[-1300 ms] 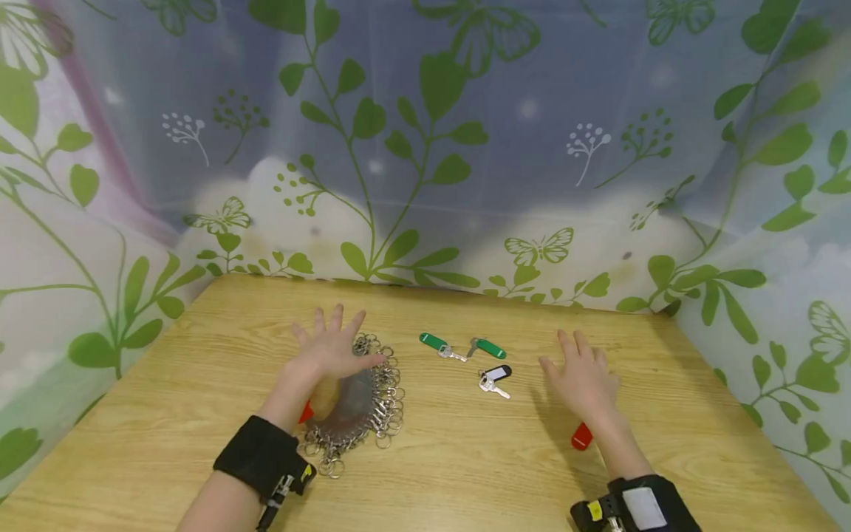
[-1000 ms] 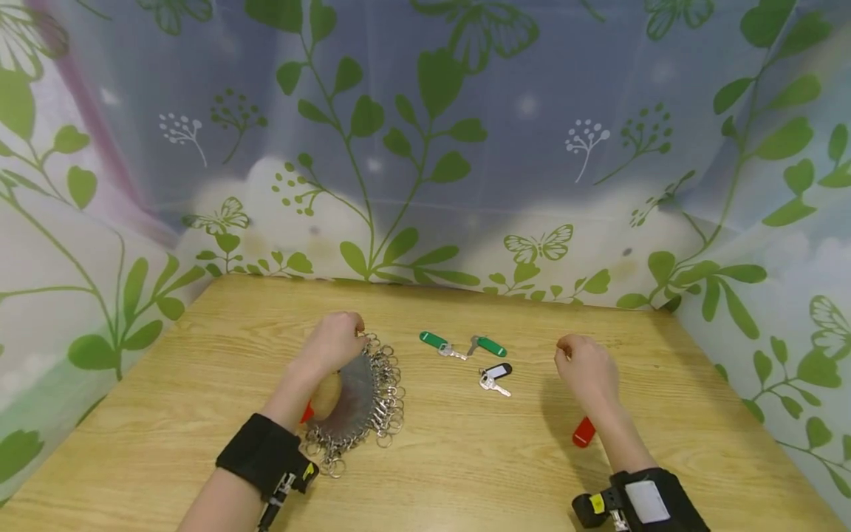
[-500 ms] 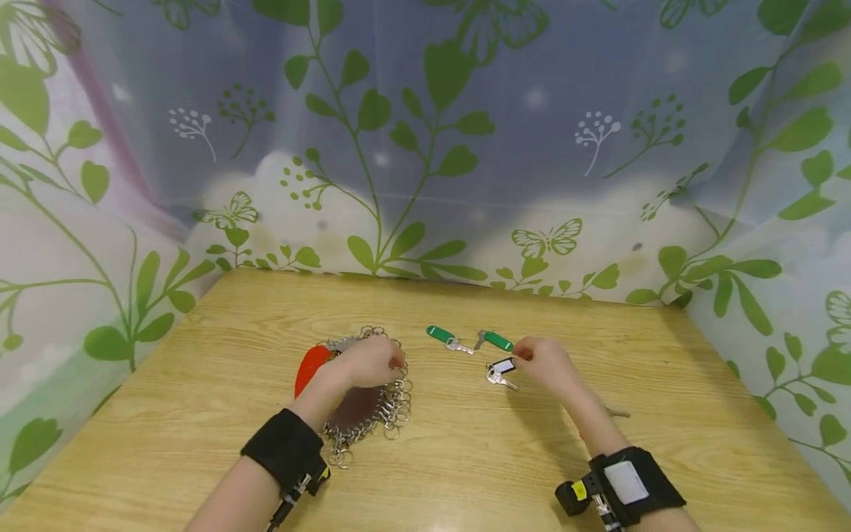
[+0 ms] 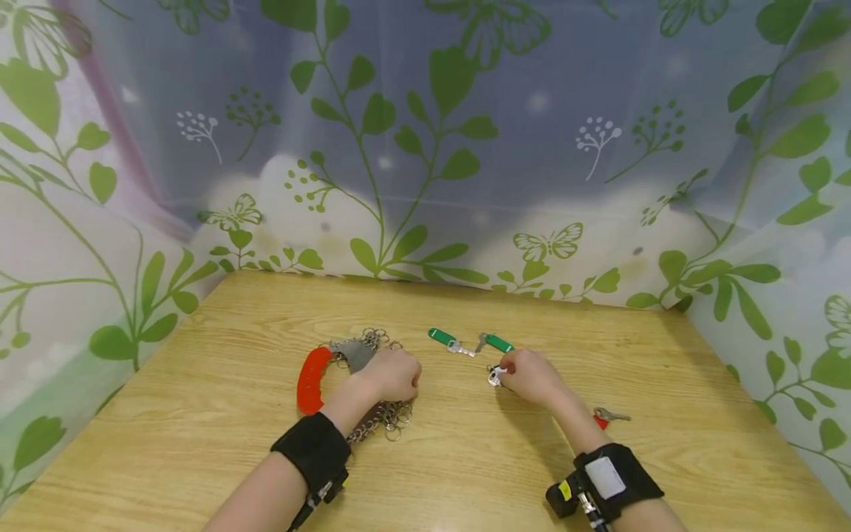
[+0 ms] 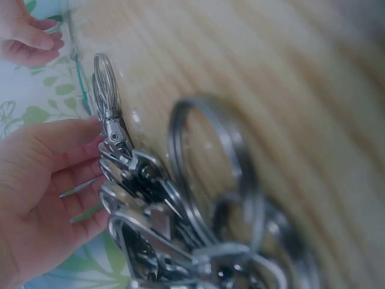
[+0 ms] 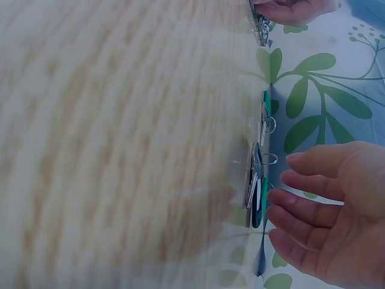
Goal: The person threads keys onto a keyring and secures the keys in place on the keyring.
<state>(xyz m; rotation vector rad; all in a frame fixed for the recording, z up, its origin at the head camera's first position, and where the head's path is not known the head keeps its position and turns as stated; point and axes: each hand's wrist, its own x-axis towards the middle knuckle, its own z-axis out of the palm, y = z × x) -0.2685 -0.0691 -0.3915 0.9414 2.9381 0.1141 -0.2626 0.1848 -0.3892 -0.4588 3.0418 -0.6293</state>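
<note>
My left hand [image 4: 395,375] is over the right side of a grey key holder with a red curved handle [image 4: 310,384]. Metal snap hooks [image 4: 397,417] with split rings hang around its edge. In the left wrist view, loosely bent fingers touch or nearly touch the hooks [image 5: 138,180]; no pinch shows. My right hand [image 4: 532,375] reaches over a key with a black tag [image 4: 495,377] and hides part of it. The right wrist view shows these fingers bent and spread beside the black tag [image 6: 257,208], with a small gap.
Two keys with green tags, one left [image 4: 442,336] and one right [image 4: 497,343], lie behind the black-tagged key. A key with a red tag [image 4: 600,421] lies beyond the right forearm. A patterned cloth [image 4: 412,148] stands along the back edge of the wooden table [image 4: 253,310].
Both hands, first spread, have drawn their fingers in and moved toward each other. The left went right over the hooks, uncovering the red handle; the right reached the black-tagged key, uncovering the red-tagged key.
</note>
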